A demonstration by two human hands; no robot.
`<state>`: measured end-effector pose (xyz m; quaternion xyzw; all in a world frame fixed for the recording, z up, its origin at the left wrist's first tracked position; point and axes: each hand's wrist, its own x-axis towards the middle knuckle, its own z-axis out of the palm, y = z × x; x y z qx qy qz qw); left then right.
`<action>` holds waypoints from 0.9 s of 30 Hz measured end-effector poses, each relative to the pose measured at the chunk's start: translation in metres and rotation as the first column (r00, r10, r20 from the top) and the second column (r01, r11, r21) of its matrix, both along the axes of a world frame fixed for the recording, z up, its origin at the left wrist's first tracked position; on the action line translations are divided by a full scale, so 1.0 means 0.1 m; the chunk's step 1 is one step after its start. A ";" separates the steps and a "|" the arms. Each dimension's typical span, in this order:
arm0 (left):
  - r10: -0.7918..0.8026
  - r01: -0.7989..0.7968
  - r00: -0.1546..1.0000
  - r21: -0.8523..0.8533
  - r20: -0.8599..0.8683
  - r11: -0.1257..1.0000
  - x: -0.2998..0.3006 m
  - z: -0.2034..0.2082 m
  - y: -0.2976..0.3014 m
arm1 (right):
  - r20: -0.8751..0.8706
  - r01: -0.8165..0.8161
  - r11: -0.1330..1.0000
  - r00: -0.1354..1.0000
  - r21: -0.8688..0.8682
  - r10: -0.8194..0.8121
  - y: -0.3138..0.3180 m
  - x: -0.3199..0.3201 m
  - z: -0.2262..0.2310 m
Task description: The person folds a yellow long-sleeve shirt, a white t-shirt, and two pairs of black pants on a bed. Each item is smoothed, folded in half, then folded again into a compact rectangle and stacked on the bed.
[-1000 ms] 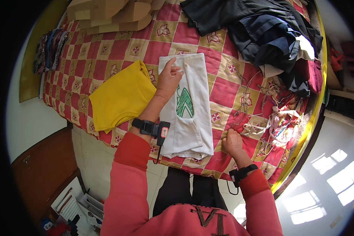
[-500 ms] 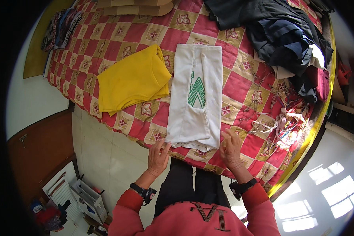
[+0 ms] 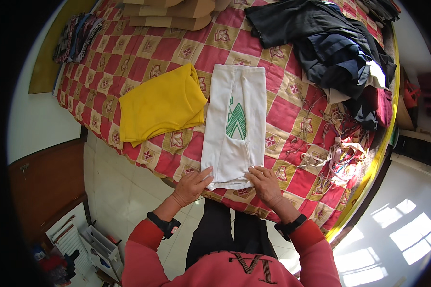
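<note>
A long white garment, folded into a narrow strip with a green print showing through its opening, lies lengthwise before me on the bed. My left hand is at its near left corner, thumb and fingers closed on the cloth edge. At the near right corner, my right hand has its fingers bent over the fabric and closed on it. Part of that corner is hidden under the fingers. Left of the white garment lies a folded yellow garment, touched by neither hand.
A checked red and beige bedspread covers the bed. Dark clothes are heaped at the far right, with tangled cords nearer me. Brown cardboard pieces lie at the far edge; folded clothes sit far left.
My right hand has moved left from beside the white garment onto its near right corner and closed there. My left hand stays at the near left corner. The whole view has shifted slightly.
</note>
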<state>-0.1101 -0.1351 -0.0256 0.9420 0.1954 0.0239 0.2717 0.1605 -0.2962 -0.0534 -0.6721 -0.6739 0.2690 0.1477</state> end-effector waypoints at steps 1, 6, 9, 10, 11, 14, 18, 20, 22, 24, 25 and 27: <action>-0.019 0.019 1.000 -0.034 -0.006 0.999 -0.02 0.06 0.01 | -0.017 0.009 1.000 1.000 -0.016 -0.009 0.00 -0.01 0.05; -0.100 0.090 0.995 -0.286 -0.018 0.954 -0.06 0.32 -0.02 | -0.140 -0.056 0.987 0.989 -0.149 0.035 -0.17 -0.04 0.43; -0.071 0.030 0.996 -0.546 -0.054 0.837 0.00 0.46 -0.01 | -0.262 -0.102 0.961 0.964 -0.256 0.032 -0.16 0.04 0.64; -0.032 -0.034 0.995 -0.619 -0.095 0.785 0.02 0.51 0.05 | -0.270 -0.117 0.947 0.962 -0.298 0.034 -0.11 0.10 0.70; 0.017 -0.072 0.995 -0.610 -0.096 0.789 0.08 0.51 0.13 | -0.251 -0.142 0.915 0.967 -0.378 0.047 -0.03 0.16 0.76; 0.219 -0.231 0.970 -0.696 -0.109 0.680 0.30 0.43 0.50 | -0.235 -0.077 0.946 0.972 -0.315 0.001 0.41 0.42 0.79; 0.486 -0.373 0.869 -0.767 -0.091 0.523 0.79 0.05 1.15 | -0.395 0.118 0.947 0.888 -0.299 -0.235 1.17 0.84 0.55; 0.532 -0.400 0.840 -0.784 -0.106 0.475 1.01 -0.14 1.46 | -0.439 0.184 0.933 0.843 -0.310 -0.312 1.56 1.07 0.31; 0.590 -0.418 0.800 -0.805 -0.107 0.420 1.18 -0.31 1.65 | -0.503 0.294 0.928 0.781 -0.229 -0.371 1.82 1.14 0.03; 0.625 -0.434 0.776 -0.786 -0.079 0.439 1.30 -0.44 1.76 | -0.580 0.488 0.860 0.661 -0.150 -0.476 1.93 1.11 -0.23; 0.635 -0.463 0.767 -0.762 -0.089 0.452 1.33 -0.48 1.77 | -0.454 0.507 0.862 0.772 0.018 -0.444 1.91 1.13 -0.31; 0.650 -0.519 0.752 -0.708 -0.111 0.480 1.33 -0.51 1.72 | -0.099 0.532 0.818 0.846 0.217 -0.524 1.75 1.12 -0.40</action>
